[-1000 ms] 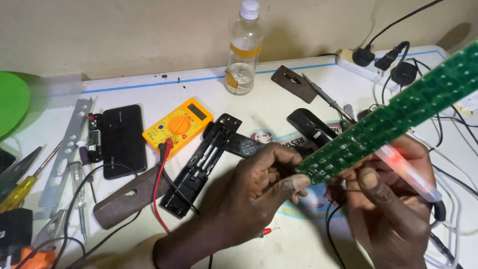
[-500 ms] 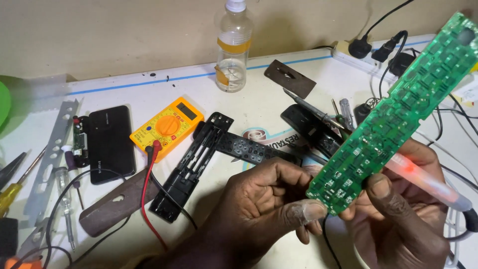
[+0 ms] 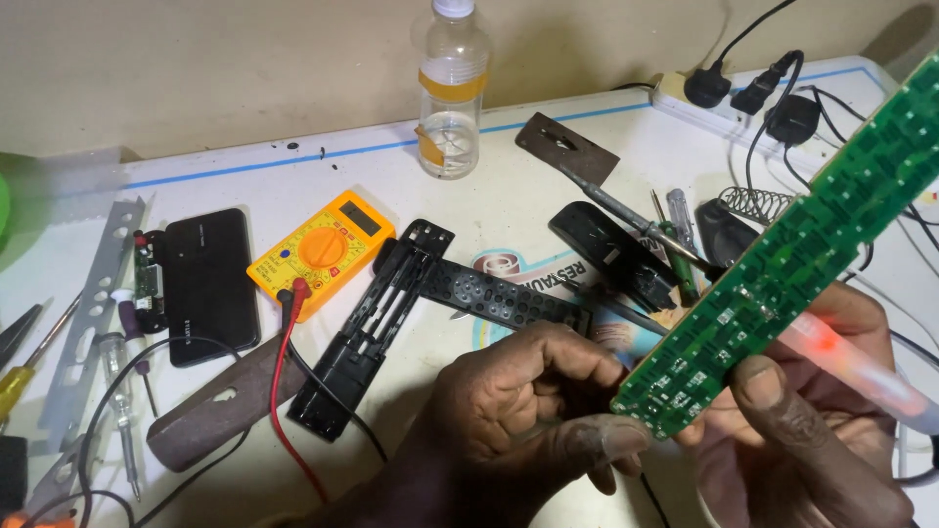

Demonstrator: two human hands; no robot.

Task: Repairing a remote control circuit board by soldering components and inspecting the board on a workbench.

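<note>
Both hands share one job: the long green circuit board (image 3: pixel 782 264) is held up off the bench, tilted, low end toward the person.

Left hand (image 3: pixel 528 420): fingers curled, thumb tip pressed against the board's bottom corner, closed on that end as a steady rest. Right hand (image 3: pixel 812 430): wrapped under the board's lower part, thumb on top near the same end, and it also clasps a translucent glowing tool (image 3: pixel 851 372), red-lit, running out along the underside of the board; exact tool type hard to tell.

Beyond the left knuckles lie a black keypad strip (image 3: pixel 489 293) and an empty black remote shell (image 3: pixel 367 342). Further out from the grip: yellow multimeter (image 3: pixel 323 249) with red lead (image 3: pixel 284 381), black phone (image 3: pixel 207 284), clear plastic bottle (image 3: pixel 450 93).

Judgement on doing it well: keep the pinch on the board's edges only, not on the contact pads, and keep the left thumb as the fixed pivot. The upper end of the board hangs unsupported, so any wrist wobble is amplified there.
</note>
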